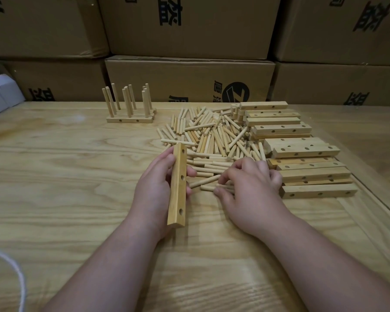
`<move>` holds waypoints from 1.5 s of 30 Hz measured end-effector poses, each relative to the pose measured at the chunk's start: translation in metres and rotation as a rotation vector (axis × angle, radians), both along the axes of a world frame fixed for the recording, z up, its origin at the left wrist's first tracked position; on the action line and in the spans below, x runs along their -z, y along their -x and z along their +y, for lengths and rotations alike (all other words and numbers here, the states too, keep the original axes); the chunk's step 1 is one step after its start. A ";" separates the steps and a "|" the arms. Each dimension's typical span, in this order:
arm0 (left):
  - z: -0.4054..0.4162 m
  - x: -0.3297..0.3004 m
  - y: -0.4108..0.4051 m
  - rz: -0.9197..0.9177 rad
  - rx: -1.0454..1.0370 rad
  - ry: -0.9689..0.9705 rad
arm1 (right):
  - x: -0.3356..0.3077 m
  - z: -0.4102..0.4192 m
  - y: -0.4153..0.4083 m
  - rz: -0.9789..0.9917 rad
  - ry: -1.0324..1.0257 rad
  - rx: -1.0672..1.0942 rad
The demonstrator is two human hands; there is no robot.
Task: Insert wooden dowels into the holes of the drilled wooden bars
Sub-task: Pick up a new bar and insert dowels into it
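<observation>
- Centrally, left hand [154,188] grips a smooth, square-edged drilled wooden bar [178,185] showing three round holes
- right hand [249,188] pinches a slim round dowel [223,187] on the grainy table [65,176]

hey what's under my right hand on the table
Under the right hand, short light wooden dowels poke out beside the fingertips. Whatever lies beneath the palm is covered.

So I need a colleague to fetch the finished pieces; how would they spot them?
On the wooden table, look left of the loose dowel pile, near the stacked cardboard boxes. The finished bars lie there; unlike the bars on the right, theirs have dowels standing upright.
</observation>
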State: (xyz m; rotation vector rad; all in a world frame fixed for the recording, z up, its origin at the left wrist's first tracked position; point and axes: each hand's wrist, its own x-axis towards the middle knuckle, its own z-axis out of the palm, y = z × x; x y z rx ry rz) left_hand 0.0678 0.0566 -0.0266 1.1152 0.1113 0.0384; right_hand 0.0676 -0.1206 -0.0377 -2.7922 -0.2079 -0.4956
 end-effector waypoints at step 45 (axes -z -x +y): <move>-0.006 -0.006 0.008 -0.075 0.054 -0.124 | -0.013 0.003 0.007 -0.027 -0.704 -0.285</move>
